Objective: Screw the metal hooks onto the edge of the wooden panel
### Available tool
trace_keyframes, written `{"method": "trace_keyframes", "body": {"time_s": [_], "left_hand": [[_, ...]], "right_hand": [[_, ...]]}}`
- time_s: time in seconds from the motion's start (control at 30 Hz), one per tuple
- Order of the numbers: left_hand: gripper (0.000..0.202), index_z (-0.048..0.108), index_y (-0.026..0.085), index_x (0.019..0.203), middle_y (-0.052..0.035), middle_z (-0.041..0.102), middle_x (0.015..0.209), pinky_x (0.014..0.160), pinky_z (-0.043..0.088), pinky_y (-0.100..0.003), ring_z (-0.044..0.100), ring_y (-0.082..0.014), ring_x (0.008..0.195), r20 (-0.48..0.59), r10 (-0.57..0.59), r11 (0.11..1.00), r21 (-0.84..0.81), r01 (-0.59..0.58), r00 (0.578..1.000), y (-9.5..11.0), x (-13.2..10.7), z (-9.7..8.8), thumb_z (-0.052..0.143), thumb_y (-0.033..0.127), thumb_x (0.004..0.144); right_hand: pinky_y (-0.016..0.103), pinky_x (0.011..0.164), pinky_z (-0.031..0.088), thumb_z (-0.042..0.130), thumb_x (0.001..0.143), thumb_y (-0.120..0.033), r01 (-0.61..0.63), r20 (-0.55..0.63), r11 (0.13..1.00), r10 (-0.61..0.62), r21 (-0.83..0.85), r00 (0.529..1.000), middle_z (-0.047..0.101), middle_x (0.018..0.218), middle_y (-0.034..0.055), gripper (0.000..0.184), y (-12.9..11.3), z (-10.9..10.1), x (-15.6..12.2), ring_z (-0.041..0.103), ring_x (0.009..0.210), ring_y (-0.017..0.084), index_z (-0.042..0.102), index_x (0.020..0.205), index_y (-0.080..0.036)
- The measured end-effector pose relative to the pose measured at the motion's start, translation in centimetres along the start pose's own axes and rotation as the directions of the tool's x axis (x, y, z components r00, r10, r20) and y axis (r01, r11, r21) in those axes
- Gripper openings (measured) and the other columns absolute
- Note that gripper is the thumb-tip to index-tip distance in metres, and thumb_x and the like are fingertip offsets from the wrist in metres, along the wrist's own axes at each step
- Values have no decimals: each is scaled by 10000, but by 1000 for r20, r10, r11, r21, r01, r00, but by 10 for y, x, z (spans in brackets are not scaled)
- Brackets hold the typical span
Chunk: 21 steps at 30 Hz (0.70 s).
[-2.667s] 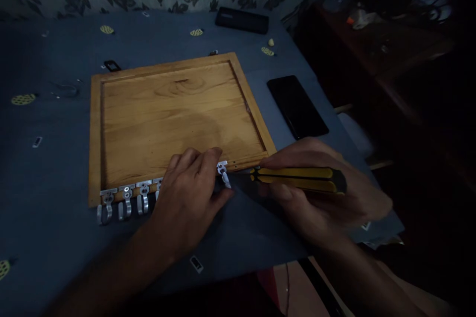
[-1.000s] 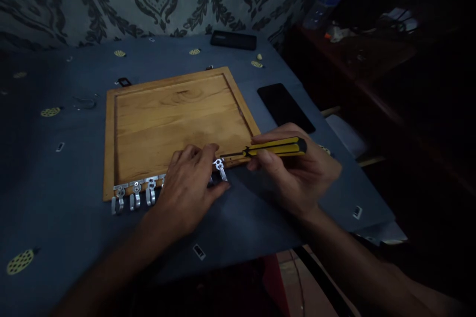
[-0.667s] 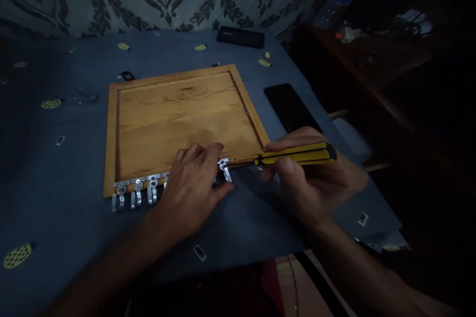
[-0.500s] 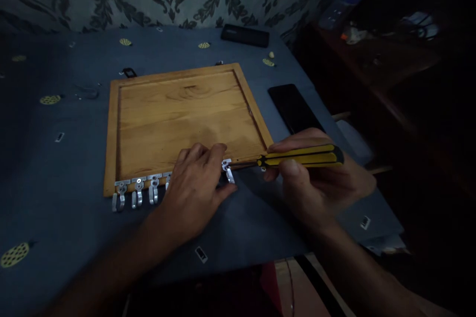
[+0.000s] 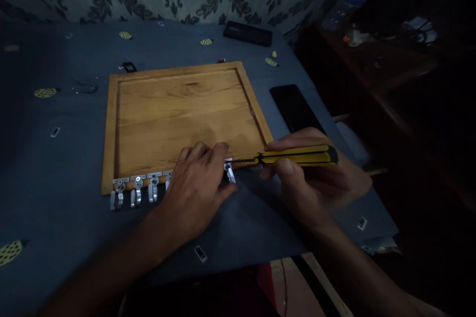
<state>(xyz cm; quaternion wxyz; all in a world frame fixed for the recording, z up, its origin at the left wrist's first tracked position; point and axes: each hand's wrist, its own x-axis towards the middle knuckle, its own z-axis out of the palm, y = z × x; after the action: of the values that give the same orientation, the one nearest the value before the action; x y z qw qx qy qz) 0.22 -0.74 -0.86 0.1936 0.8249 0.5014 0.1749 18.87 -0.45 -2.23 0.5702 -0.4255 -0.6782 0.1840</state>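
Screwdriver (image 5: 297,156) shifted slightly left, pinched in right hand (image 5: 314,185), tip at hook (image 5: 231,175), just below frame centre, between spread thumb and forefinger of left hand (image 5: 195,183)

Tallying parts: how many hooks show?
5 hooks: three leftmost along the board's near edge, one partly behind the left hand, one by the screwdriver's tip. More may be hidden.

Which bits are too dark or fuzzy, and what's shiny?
Head view: the far right edge is nearly black, so nothing there can be made out; head view: the right hand looks a little soft-edged; head view: the metal hooks glint, brightest at one screw head.
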Motion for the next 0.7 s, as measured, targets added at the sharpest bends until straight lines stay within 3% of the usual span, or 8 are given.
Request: {"method": "trace_keyframes", "body": {"time_s": [0.13, 0.23, 0.33, 0.53, 0.7], "left_hand": [[405, 537, 200, 1153, -43, 697, 1033, 856, 457, -389, 606, -268, 1013, 1, -10, 1000, -2, 10, 1000, 0, 0, 0, 782, 227, 831], [381, 540, 201, 1125, -45, 695, 1024, 850, 459, -387, 603, -268, 1008, -2, -6, 1000, 2, 6, 1000, 0, 1, 0, 779, 220, 829], [362, 541, 205, 1113, -43, 697, 1011, 846, 460, -394, 602, -272, 1000, 2, -6, 1000, 8, 6, 1000, -1, 1, 1, 769, 222, 833], [355, 551, 200, 1109, -46, 703, 1011, 860, 458, -403, 600, -279, 1013, 17, 0, 1000, 9, 0, 1000, -2, 1, 1, 773, 259, 838], [439, 539, 168, 1197, -61, 703, 1044, 871, 453, -404, 597, -281, 1032, 10, 8, 1000, 17, -8, 1000, -1, 1, 0, 780, 248, 839]], "right_hand": [[378, 593, 544, 712, 881, -191, 49, 28, 999, -49, 6, 998, 730, 857, 7, 185, -7, 0, 5, 687, 693, 189, 744, 1040, -281], [365, 628, 569, 740, 855, -144, 60, 87, 998, -57, -24, 995, 733, 882, 3, 200, -16, 0, 12, 698, 738, 186, 738, 1006, -275], [348, 658, 585, 753, 855, -169, 32, 146, 998, -25, -46, 989, 734, 861, -8, 144, -24, 0, 18, 696, 750, 178, 721, 948, -274], [273, 663, 583, 744, 869, -194, -143, 310, 990, 143, -23, 940, 751, 908, -35, 148, -29, -10, 27, 703, 700, 126, 728, 991, -275], [269, 709, 599, 754, 863, -172, -101, 371, 994, 82, 33, 925, 775, 1039, -21, 333, -26, -14, 31, 739, 835, 149, 730, 1163, -315]]}}
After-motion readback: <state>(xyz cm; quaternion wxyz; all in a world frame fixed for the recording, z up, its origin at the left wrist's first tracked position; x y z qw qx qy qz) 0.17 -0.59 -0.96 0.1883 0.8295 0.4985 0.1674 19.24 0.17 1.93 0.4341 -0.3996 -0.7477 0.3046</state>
